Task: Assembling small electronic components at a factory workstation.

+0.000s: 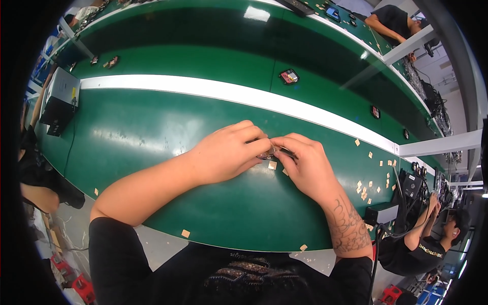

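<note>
Over the middle of the green table (pixel 213 213), my two hands meet at a small dark electronic part (pixel 265 156). Fingers cover most of it, so its exact kind cannot be made out. My left hand (pixel 231 152) grips it from the left, fingers curled and thumb beneath. From the other side my right hand (pixel 305 160) pinches at its right edge with thumb and forefinger; whether something thin is between those fingertips is too small to tell. A small beige square piece (pixel 272 165) lies on the table just below the fingertips.
Several beige squares (pixel 363 190) are scattered at the right. A white rail (pixel 203 87) borders a green belt carrying small dark devices (pixel 289 77). A grey and black box (pixel 60 101) stands far left, a black box with cables (pixel 381 213) at right. Co-workers (pixel 422 241) sit nearby.
</note>
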`<state>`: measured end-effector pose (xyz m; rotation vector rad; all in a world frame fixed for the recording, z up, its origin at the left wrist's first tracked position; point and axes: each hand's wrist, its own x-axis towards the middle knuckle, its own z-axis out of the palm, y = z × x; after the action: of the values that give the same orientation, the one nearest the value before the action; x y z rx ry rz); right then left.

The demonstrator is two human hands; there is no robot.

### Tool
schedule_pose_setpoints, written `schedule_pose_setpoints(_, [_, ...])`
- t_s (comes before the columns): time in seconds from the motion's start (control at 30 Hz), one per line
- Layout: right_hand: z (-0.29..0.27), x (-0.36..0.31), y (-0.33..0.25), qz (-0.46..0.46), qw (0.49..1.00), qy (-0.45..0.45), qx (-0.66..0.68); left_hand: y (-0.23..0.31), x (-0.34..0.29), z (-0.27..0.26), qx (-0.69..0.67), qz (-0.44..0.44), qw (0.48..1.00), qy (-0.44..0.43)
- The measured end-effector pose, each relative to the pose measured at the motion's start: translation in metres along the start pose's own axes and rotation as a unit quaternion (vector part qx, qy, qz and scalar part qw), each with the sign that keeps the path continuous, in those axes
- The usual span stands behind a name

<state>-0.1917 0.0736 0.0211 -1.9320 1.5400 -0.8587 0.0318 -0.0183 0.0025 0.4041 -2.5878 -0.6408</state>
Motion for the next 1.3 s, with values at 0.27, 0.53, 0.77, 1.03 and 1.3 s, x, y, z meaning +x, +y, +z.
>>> schedule_pose_setpoints(0.27, [-0.005, 0.002, -0.002, 0.043, 0.999, -0.006, 0.013, 0.002, 0.001, -0.004, -0.014, -0.012, 1.000, -0.004])
schedule_pose_setpoints(0.53, [0.001, 0.000, 0.005, 0.052, 0.998, -0.001, 0.032, 0.000, 0.002, -0.004, -0.032, -0.015, 0.999, -0.004])
schedule_pose_setpoints(0.77, [-0.002, 0.000, -0.001, 0.042, 0.999, -0.016, -0.007, 0.000, 0.001, -0.004, -0.032, -0.029, 0.999, -0.009])
schedule_pose_setpoints(1.03, [0.001, 0.000, 0.001, 0.036, 0.999, -0.014, -0.015, -0.006, -0.005, -0.002, -0.027, -0.003, 1.000, 0.010])
schedule_pose_setpoints(1.3, [-0.001, -0.001, 0.007, 0.017, 1.000, -0.013, 0.001, 0.001, -0.003, -0.005, 0.089, 0.057, 0.994, -0.024])
